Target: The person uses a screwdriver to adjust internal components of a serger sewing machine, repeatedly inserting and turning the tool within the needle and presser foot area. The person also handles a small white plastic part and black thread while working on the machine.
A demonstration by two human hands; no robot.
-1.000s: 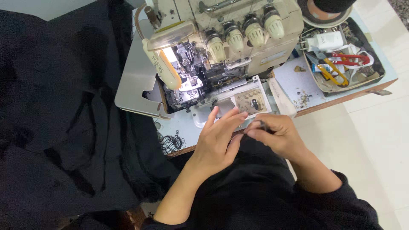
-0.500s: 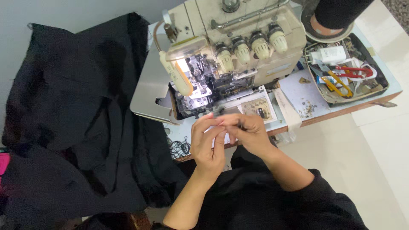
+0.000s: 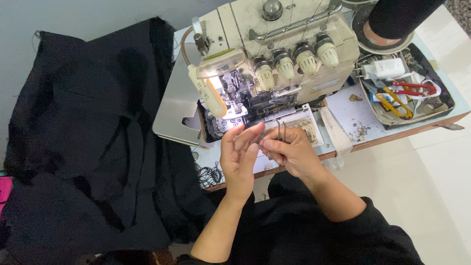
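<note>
In front of a cream metal overlock sewing machine [image 3: 274, 64], the right hand [image 3: 290, 152] pinches thin dark metal tweezers [image 3: 281, 131], tips up. The left hand [image 3: 239, 156], fingers loosely spread, meets it. Steady, close hands help here.

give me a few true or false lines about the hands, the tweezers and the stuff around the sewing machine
1. The right hand holds thin metal tweezers. True.
2. The left hand rests flat on the black fabric. False: it is raised in front of the sewing machine, fingertips meeting the right hand.
3. The black fabric is heaped to the left of the machine. True.
4. The tray to the right of the machine holds only thread cones. False: it holds red-handled scissors and yellow snips.
5. Both hands are gloved. False: they are bare.
</note>
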